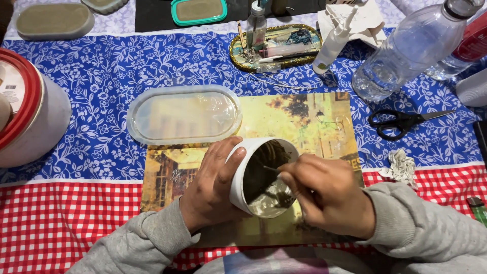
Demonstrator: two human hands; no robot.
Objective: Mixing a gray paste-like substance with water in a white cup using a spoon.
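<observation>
My left hand (210,187) grips a white cup (238,175) tilted toward me, its inside coated with a dark greenish-brown mix. My right hand (329,195) pinches a thin stick (271,169) whose tip dips into the cup. Both hands hover over a yellowish picture print (304,122) lying on the table. Just beyond the cup, a clear oval silicone mould (185,115) rests partly on the print.
Black scissors (401,122), a clear plastic bottle (411,48) and a white spray bottle (335,40) lie to the right. An oval gold-rimmed tray (291,62) of small tools sits at the back. A white tub (35,116) with a red lid stands far left. A green lighter (478,209) lies at the right edge.
</observation>
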